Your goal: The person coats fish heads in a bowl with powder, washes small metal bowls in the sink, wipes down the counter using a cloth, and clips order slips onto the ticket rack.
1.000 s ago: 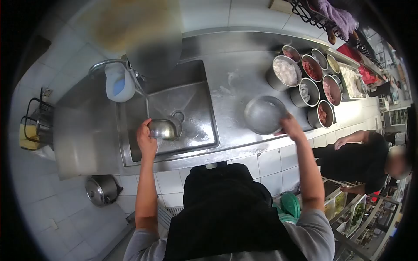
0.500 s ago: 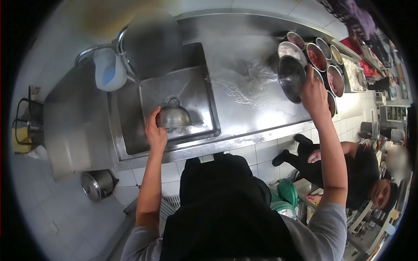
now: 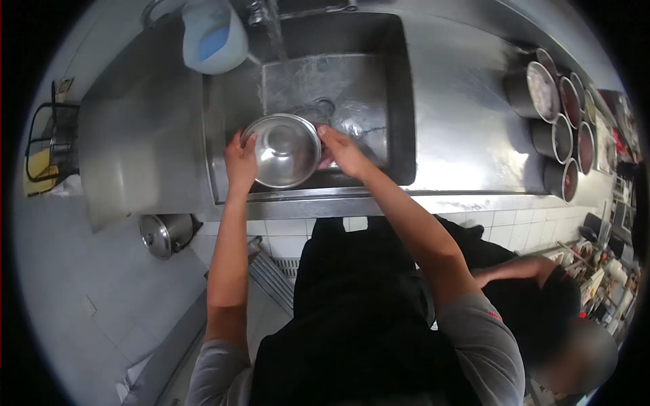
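Note:
A round, shiny metal bowl [image 3: 281, 150] is held over the front part of the sink [image 3: 399, 135], its opening facing up toward me. My left hand [image 3: 240, 161] grips its left side, thumb over the rim. On the opposite side, my right hand [image 3: 342, 153] is closed on the bowl's edge; some of its fingers are hidden behind the bowl. Behind the bowl, water runs from the tap [image 3: 261, 12] into the sink, and the drain [image 3: 325, 105] shows on the wet sink floor.
A translucent jug [image 3: 215, 40] with something blue in it hangs at the sink's back left corner. Several metal pots [image 3: 535, 91] stand on the right of the steel counter [image 3: 460, 122]. A lidded pot [image 3: 162, 235] is on the floor. Another person [image 3: 535, 298] is at right.
My right hand has left the pots on the right and now holds the bowl with my left hand. The bowl has turned from rim-down to opening up. The view has shifted left.

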A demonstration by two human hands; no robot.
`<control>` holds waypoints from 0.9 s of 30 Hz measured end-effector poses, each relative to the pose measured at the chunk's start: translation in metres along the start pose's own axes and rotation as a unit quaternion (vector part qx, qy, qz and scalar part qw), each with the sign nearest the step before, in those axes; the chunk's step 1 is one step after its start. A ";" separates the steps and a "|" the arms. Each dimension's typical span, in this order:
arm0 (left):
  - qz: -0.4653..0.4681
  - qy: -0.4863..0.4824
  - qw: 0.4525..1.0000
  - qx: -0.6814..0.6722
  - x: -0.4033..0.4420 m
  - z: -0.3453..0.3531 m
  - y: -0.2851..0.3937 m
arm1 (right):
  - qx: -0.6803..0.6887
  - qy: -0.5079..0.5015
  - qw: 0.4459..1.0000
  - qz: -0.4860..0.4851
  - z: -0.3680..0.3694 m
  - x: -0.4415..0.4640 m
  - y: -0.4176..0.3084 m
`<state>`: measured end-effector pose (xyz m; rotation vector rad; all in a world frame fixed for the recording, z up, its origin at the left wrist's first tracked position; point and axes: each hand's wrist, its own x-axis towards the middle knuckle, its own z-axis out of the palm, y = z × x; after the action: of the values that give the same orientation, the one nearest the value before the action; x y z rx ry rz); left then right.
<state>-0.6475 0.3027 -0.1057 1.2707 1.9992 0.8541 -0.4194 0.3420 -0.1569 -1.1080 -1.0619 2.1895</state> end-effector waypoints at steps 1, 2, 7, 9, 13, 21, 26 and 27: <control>-0.033 -0.005 0.997 0.063 0.000 -0.012 -0.003 | 0.006 -0.007 1.000 0.002 -0.008 0.028 0.027; 0.011 0.045 0.998 0.044 -0.007 -0.017 -0.007 | -0.200 0.110 0.972 -0.048 -0.022 0.059 0.063; 0.199 0.097 0.968 0.120 -0.030 -0.068 -0.019 | -0.431 0.358 0.827 0.041 -0.043 0.127 0.106; 0.237 0.141 0.948 0.156 -0.038 -0.081 -0.016 | -0.388 0.361 0.847 0.053 -0.055 0.153 0.140; 0.267 0.160 0.940 0.141 -0.049 -0.091 -0.015 | -0.588 0.068 0.797 0.119 -0.062 0.183 0.176; 0.154 0.137 0.978 0.029 -0.056 -0.081 -0.040 | -0.684 0.169 0.700 0.117 -0.046 0.183 0.137; 0.187 0.120 0.973 0.054 -0.051 -0.088 -0.029 | -0.390 0.249 0.885 0.043 -0.036 0.176 0.084; 0.216 0.113 0.967 0.076 -0.050 -0.089 -0.027 | -0.469 0.218 0.855 -0.033 -0.031 0.173 0.072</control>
<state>-0.7129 0.2304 -0.0654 1.8101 2.0230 1.1069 -0.4964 0.4306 -0.3066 -1.7953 -1.9491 1.1836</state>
